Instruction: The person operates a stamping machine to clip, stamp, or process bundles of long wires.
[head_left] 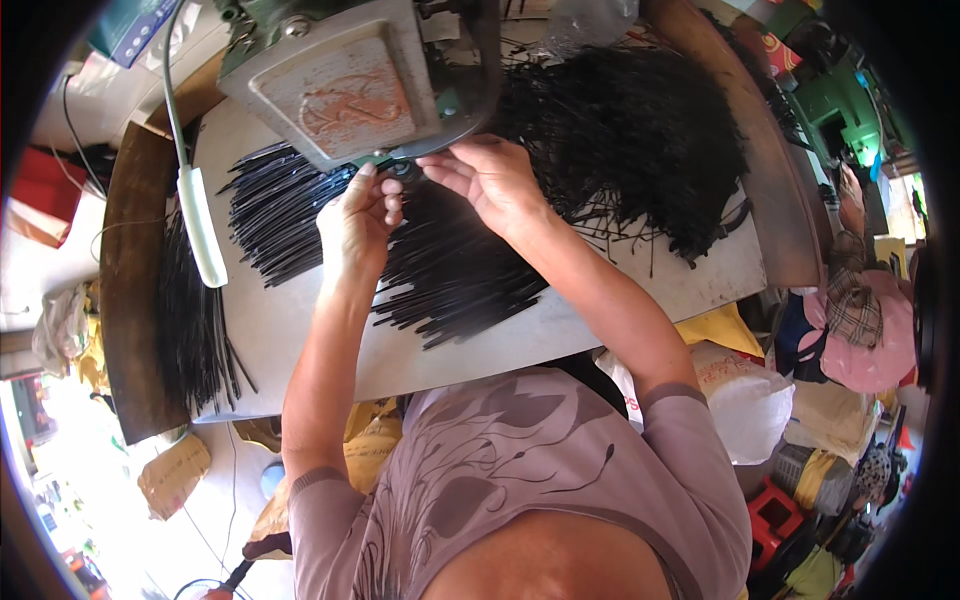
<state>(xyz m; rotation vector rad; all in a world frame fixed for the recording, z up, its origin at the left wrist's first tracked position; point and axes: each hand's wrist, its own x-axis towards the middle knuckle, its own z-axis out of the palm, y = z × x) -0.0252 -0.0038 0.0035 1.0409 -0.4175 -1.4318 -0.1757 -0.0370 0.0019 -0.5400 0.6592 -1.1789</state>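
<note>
Mauve shirt fabric was located nearest the camera, beside the near edge of a pale worktop. Both forearms were extended over this surface, apparently to allow a steady two-handed reach.

Between the forearms, a central bundle of black strands was laid with its ends toward the shirt. A second bundle was placed left of the left hand. Within each, the strands were roughly aligned, presumably so that single pieces could be separated readily.

The left hand was held narrow, with thumb and fingers curled just below a metal machine head. The right hand was held opposite, its fingertips also close together, near a small dark part. Whether a strand was gripped by either hand could not be told. The opposed posture was probably adopted for guiding fine work from two sides.

A white lamp was suspended left of the machine head, presumably for lighting. To the right, a loose heap of black strands was placed, less ordered than the bundles. A raised left rim was likely provided to retain pieces.

Farther right, a co-worker's plaid sleeve was seen near a green machine.
</note>
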